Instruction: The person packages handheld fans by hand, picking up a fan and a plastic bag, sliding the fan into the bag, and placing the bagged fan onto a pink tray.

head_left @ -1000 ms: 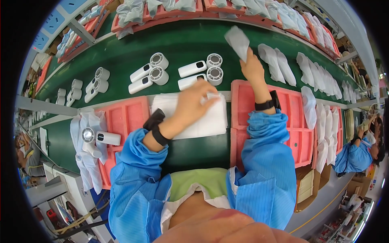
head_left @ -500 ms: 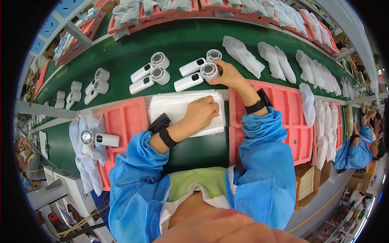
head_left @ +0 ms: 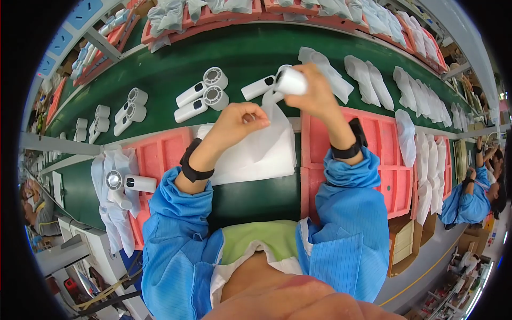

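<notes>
My right hand (head_left: pixel 316 92) is closed round a white handheld fan (head_left: pixel 293 82), lifted and tilted above the green conveyor. My left hand (head_left: pixel 240 124) pinches the edge of a thin, translucent white bag (head_left: pixel 273 127), which hangs between my hands. The fan's handle end points down at the bag's upper end; whether it is inside I cannot tell. Below lies a stack of flat white bags (head_left: pixel 229 170). Another white fan (head_left: pixel 257 88) rests behind the raised one, its round head partly hidden. Left of it lie two more fans (head_left: pixel 193 109), side by side.
Pink foam trays (head_left: pixel 169 154) flank the bag stack, one on each side. Several bagged fans (head_left: pixel 368 80) lie on the conveyor to the right. Uncovered fans (head_left: pixel 128 114) stand farther left. A co-worker in a blue sleeve (head_left: pixel 469 200) is at the far right.
My right hand has lifted the nearer fan off the conveyor and tilted it. My left hand has raised a bag from the stack toward it. The fans on the conveyor have shifted slightly right.
</notes>
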`<state>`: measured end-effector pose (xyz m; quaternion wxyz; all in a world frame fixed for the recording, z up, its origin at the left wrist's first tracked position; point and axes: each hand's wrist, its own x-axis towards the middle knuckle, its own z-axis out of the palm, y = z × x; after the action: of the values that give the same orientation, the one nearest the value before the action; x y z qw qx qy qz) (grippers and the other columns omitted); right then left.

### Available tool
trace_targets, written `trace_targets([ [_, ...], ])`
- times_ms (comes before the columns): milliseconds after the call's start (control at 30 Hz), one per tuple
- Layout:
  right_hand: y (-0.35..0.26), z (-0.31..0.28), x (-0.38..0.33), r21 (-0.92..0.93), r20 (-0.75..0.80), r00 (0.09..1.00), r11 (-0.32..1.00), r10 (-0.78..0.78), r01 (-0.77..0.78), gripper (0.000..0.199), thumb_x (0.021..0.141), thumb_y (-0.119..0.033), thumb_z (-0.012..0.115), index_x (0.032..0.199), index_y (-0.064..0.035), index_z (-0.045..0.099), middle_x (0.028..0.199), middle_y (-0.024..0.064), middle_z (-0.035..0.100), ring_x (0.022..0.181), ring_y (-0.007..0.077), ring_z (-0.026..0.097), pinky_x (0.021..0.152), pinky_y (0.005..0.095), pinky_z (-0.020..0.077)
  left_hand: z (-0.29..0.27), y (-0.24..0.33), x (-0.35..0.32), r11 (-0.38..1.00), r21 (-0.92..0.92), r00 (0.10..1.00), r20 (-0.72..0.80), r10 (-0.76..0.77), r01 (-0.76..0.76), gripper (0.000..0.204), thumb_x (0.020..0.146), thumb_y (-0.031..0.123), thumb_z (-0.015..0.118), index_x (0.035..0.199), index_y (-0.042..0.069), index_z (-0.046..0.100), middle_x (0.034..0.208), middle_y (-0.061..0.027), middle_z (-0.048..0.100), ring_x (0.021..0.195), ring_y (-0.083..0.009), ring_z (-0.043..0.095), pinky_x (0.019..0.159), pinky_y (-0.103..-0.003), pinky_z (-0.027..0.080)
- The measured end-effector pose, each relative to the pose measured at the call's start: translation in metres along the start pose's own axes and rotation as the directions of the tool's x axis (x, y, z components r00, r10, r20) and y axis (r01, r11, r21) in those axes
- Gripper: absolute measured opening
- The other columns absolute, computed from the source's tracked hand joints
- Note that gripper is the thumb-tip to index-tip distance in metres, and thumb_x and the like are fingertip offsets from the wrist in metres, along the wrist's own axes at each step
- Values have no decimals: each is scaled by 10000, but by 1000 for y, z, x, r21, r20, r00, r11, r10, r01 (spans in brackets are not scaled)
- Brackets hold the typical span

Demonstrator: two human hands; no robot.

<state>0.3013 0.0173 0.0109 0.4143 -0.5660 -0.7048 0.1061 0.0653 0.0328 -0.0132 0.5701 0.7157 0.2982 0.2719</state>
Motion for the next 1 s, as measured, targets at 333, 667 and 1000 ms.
trace_targets([
  [333,-66,-69,-16,431,109,992,902,-65,12,563,576,-135,750,1092,-5,567,1070,65,571,970,162,565,849,306,454,-33,28,-22,980,-198,995,-85,-55,37,115,900,140,683,896,29,653,789,21,626,679,-50,530,648,-220,436],
  [667,-88,15,-21,186,127,949,947,-289,263,688,580,-42,781,1216,3,521,1102,143,519,1002,303,556,834,360,481,-21,48,-35,780,-560,930,-361,74,-280,108,951,171,629,986,71,610,941,4,639,784,-105,595,769,-281,464],
  [1000,-95,15,-30,-104,7,959,953,-284,283,880,597,41,789,1393,1,415,1149,175,477,1011,373,535,814,399,487,26,67,-48,684,603,658,-323,680,-411,136,743,-20,723,867,19,683,813,-92,647,719,-230,612,622,-313,483],
])
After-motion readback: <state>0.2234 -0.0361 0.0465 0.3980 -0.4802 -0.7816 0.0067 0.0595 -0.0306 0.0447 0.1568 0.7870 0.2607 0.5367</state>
